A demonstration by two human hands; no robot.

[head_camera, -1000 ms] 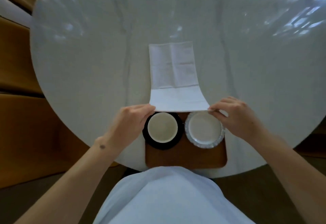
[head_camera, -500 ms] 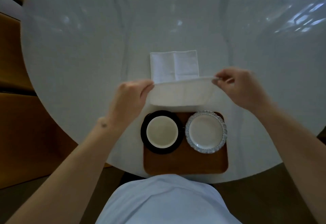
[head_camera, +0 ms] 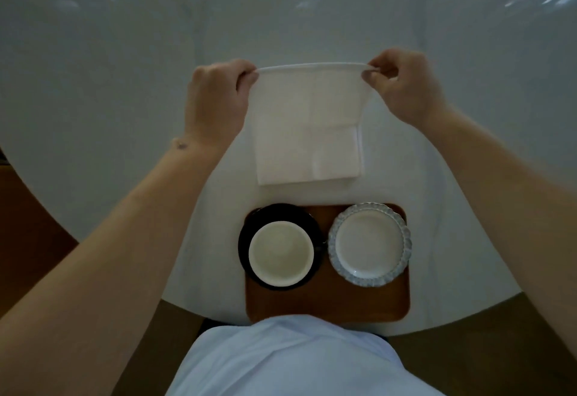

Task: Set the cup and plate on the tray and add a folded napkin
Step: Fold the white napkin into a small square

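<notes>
Tray, wooden, lay at the table's near edge, already carrying the white cup on its dark saucer at left and the scalloped plate at right. Just beyond it, off the tray, the white napkin rested on the table. The left hand and the right hand each pinched one far corner of its upper layer. To fold cleanly, the carried edge should probably meet the far edge squarely, corners matched, before the crease is pressed flat; uneven tension would skew it. No brand, label or writing was legible anywhere.
</notes>
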